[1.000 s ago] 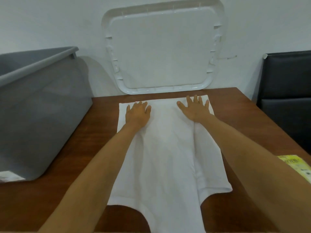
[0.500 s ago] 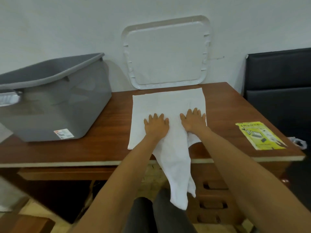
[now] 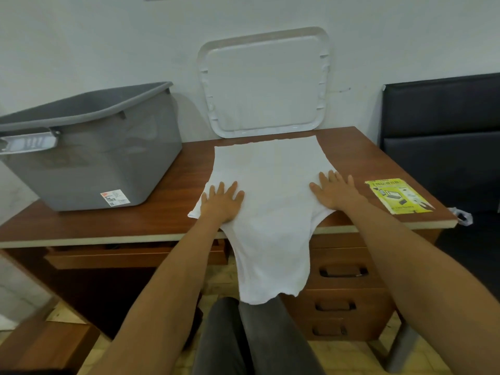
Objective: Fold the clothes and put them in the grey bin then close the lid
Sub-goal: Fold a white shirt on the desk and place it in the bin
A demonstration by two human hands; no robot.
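The white shirt (image 3: 266,171) is lying by the table's (image 3: 108,223) front edge, one end hanging over. The left hand (image 3: 222,203) and right hand (image 3: 334,194) are pressing it with flat, spread fingers, gripping nothing, probably smoothing it for folding. The grey bin (image 3: 94,158) is sitting open at the left edge.

Soft, even indoor light; faint shadows on the white wall (image 3: 81,44); wide-angle bending at edges; slight overall softness.

White garment (image 3: 266,185) on reddish-brown wood-grain desk (image 3: 167,212); plain grey bin (image 3: 89,158) bearing a small white-and-red label (image 3: 113,198). White lid (image 3: 266,87) against pale wall (image 3: 81,41). Yellow leaflet (image 3: 396,196), black chair (image 3: 443,136).
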